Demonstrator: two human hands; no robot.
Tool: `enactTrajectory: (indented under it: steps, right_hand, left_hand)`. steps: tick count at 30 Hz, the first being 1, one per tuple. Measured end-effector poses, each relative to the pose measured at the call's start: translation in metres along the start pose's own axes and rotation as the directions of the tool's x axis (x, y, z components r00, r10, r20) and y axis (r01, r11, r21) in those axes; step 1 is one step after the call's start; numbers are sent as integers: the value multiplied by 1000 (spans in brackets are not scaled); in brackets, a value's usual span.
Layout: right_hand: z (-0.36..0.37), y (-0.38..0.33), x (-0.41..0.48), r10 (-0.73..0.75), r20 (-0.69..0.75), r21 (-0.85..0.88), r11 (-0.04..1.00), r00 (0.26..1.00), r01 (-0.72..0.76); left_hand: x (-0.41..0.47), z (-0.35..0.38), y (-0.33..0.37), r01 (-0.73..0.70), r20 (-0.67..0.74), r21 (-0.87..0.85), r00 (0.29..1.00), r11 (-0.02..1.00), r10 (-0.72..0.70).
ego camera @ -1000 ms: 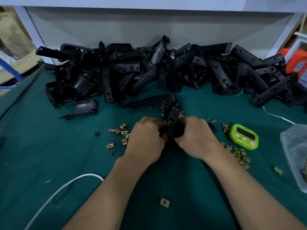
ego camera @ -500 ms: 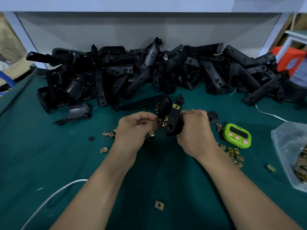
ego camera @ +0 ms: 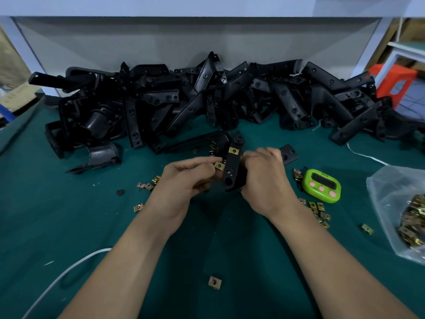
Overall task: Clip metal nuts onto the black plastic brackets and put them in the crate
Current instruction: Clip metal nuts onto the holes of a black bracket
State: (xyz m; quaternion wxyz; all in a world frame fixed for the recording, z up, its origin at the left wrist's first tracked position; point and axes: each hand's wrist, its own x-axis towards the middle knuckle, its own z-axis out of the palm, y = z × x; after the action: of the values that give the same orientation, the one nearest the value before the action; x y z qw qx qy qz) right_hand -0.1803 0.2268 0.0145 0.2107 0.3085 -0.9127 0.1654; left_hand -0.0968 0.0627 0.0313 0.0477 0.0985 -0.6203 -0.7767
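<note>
A black bracket point(ego camera: 234, 168), one clipped nut point(ego camera: 233, 150) near its top, stands upright above the middle of the table point(ego camera: 69, 226), gripped by the right hand point(ego camera: 264, 178). The left hand point(ego camera: 184, 180) pinches a second nut point(ego camera: 219, 166) at the bracket's left side. A bracket pile point(ego camera: 207, 100) lines the table's far edge; a bag of nuts point(ego camera: 409, 217) sits at its right edge.

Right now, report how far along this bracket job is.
Done: one metal nut sits clipped on the black bracket the right hand grips. In hand: the left hand pinches a second nut beside that bracket. Left: the bracket pile behind; no crate is in view.
</note>
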Motion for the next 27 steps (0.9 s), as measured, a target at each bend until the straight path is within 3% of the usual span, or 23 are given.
enactTrajectory:
  steps: [10, 16, 27]
  right_hand:
    - [-1, -1, -3, -8, 28, -149, 989, 1000, 12]
    - [-3, -2, -3, 12, 21, -147, 989, 1000, -9]
    - [-6, -4, -4, -44, 49, -207, 977, 998, 53]
  left_hand:
    - [-2, 3, 2, -35, -71, 84, 997, 996, 41]
    - [-1, 1, 1, -18, -101, 140, 994, 990, 33]
    - [-3, -8, 9, 11, -41, 269, 999, 963, 0]
